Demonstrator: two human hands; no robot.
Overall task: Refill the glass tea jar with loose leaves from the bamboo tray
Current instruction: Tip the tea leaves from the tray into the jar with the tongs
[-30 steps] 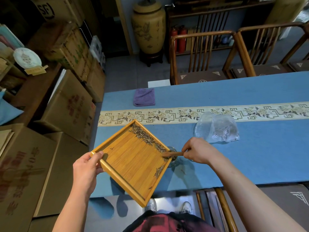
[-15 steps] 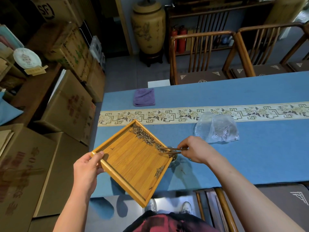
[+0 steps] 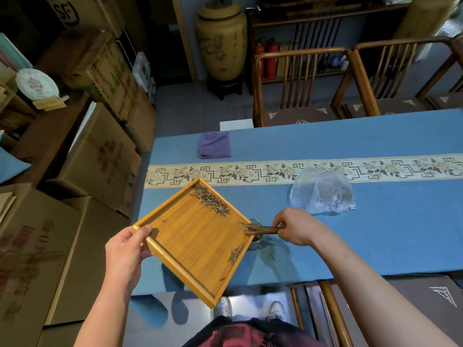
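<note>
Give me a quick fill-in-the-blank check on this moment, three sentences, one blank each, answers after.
1. The left hand grips the bamboo tray by its ____ corner.
2. The right hand holds wooden ____ over the tray's right corner, above the glass jar.
3. The folded cloth near the table's far edge is ____ in colour.

Missing words: left; tongs; purple

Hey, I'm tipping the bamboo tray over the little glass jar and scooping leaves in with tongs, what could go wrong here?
1. The glass jar is mostly hidden under the bamboo tray corner, so leaves may miss its mouth and land on the blue cloth.
2. The left hand grips one corner only; the tray could tilt further, sliding the leaf pile off.
</note>
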